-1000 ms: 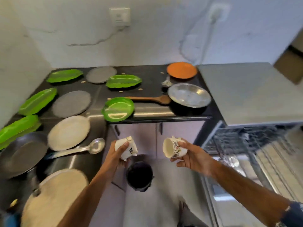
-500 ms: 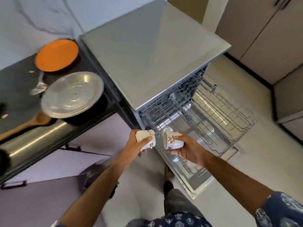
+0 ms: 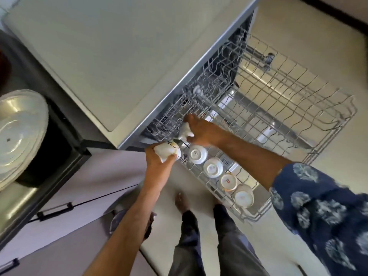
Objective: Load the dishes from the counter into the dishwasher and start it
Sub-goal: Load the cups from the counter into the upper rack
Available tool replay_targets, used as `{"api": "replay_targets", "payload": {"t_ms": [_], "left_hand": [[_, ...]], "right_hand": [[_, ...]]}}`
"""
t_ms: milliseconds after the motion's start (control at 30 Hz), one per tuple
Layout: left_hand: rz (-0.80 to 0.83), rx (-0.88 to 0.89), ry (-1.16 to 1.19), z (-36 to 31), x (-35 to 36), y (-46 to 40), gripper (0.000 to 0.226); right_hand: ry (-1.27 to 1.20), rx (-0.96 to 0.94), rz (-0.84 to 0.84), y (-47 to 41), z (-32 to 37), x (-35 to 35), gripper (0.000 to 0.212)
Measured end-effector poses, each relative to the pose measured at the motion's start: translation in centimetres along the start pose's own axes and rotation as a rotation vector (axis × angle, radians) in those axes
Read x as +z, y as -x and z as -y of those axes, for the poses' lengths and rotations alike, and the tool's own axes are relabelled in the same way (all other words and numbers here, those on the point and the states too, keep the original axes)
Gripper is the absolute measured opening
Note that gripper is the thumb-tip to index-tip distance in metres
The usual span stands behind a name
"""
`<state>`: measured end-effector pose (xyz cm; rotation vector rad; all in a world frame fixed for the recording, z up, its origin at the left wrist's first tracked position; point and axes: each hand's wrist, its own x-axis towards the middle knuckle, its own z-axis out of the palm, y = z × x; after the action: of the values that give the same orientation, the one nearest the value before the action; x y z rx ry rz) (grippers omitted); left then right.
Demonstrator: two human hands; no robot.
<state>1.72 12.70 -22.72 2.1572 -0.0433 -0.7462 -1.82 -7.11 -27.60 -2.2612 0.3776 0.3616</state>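
Observation:
The dishwasher [image 3: 119, 62] stands open with its upper wire rack [image 3: 288, 108] pulled out. My right hand [image 3: 203, 130] grips a white patterned cup [image 3: 186, 132] and holds it down at the rack's near-left corner. My left hand [image 3: 157, 158] grips a second white cup [image 3: 167, 151], tilted, just outside the rack's left edge. Several white cups [image 3: 213, 168] sit upside down in a row along the rack's near side, right beside both hands.
A steel plate [image 3: 18, 136] rests on the dark counter [image 3: 49, 156] at the left. Cabinet doors with black handles [image 3: 53, 212] run below it. My legs and feet [image 3: 199, 226] stand on the pale floor next to the rack. The rest of the rack holds no dishes.
The view has swung from the counter down to the dishwasher. Both hands carried the cups to the rack; my right hand has gone over the rack's corner with its cup.

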Motion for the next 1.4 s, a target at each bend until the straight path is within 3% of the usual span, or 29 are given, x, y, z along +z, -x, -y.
{"api": "replay_targets", "payload": {"t_ms": [133, 333, 567, 633, 700, 767, 833, 967, 1133, 1267, 1400], "left_hand": [[-0.027, 0.096, -0.006, 1.8, -0.5, -0.6, 0.053], [0.053, 0.192, -0.055, 3.7, -1.6, -1.3, 0.061], [0.052, 0.281, -0.127, 3.3, -2.3, -2.1, 0.066], [0.052, 0.312, -0.186, 2.9, -2.3, -2.2, 0.070], [0.051, 0.415, -0.301, 2.3, -2.2, -2.3, 0.071], [0.070, 0.552, -0.430, 1.7, -2.1, -2.3, 0.070], [0.086, 0.629, -0.529, 0.8, -1.7, -2.5, 0.070], [0.101, 0.719, -0.683, -1.8, 0.2, -3.9, 0.070], [0.026, 0.530, -0.721, -4.4, 3.5, -8.2, 0.067], [-0.021, 0.340, -0.983, -4.0, 5.0, -11.7, 0.071], [0.083, 0.221, -1.136, -2.4, 5.7, -13.9, 0.078]], "right_hand": [[0.333, -0.044, 0.117, -3.2, -0.4, 2.4, 0.093], [0.457, -0.052, 0.132, -4.5, -0.6, 6.1, 0.090], [0.379, -0.001, 0.222, -4.9, -0.3, 5.4, 0.093], [0.322, 0.003, 0.299, -5.2, -0.6, 5.0, 0.085], [0.250, 0.014, 0.338, -5.6, -1.1, 4.5, 0.076], [0.167, 0.047, 0.346, -5.4, -1.5, 3.8, 0.083], [0.062, 0.083, 0.310, -4.7, -2.2, 3.3, 0.091], [-0.134, 0.109, 0.062, -1.7, -3.6, 3.3, 0.068], [-0.328, 0.085, -0.125, 3.1, -4.4, 3.8, 0.043], [-0.418, 0.108, -0.134, 5.1, -4.5, 4.4, 0.042], [-0.485, 0.122, -0.143, 6.5, -4.8, 4.8, 0.042]]}}
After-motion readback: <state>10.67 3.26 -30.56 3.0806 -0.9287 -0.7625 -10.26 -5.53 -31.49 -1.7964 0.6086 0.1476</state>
